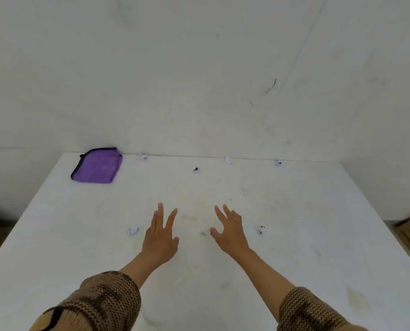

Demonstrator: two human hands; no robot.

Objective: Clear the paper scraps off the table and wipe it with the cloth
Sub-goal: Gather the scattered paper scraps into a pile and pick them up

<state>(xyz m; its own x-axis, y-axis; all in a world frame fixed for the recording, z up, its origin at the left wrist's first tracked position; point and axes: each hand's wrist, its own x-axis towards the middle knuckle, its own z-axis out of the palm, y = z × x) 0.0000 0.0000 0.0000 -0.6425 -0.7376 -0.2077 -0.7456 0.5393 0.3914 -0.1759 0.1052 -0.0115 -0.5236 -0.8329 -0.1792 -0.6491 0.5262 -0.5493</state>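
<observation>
Both grips are spread wide and hold nothing: the left hand (160, 237) and right hand (230, 231) hover at centre frame over the smooth, stained white worktop (55, 247). Small crumpled white paper scraps (132, 231) lie scattered. The folded purple terry cloth with dark edging (97, 165) sits upper left.

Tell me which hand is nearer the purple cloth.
Left. The left hand is open, nearer the camera and right of the purple cloth; the right hand, also open, is further right still.
</observation>
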